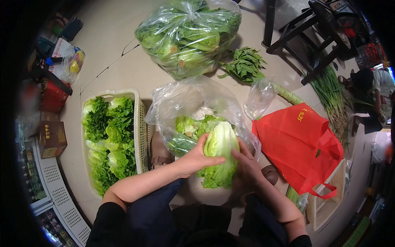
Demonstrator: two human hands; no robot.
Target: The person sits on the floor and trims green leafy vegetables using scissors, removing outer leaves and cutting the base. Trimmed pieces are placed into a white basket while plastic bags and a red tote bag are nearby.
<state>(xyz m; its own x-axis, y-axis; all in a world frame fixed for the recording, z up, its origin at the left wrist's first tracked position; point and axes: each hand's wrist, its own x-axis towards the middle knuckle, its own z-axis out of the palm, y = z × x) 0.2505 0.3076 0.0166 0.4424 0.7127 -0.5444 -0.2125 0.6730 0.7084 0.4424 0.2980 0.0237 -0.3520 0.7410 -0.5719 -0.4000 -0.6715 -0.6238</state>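
Note:
Both my hands hold one head of leafy lettuce between my knees. My left hand grips it from the left, thumb across its front. Around its right side curls my right hand. Just beyond lies an opened clear plastic bag with lettuce heads and loose leaves inside. A cream plastic basket at my left holds several lettuce heads in rows. Farther ahead stands a large knotted clear bag of lettuce. A red cloth bag lies to the right.
Beyond the red bag lie a stem lettuce stalk with its leaves and a bunch of green onions. A black stool stands upper right. Another person bends at the far right. A cardboard box is at left.

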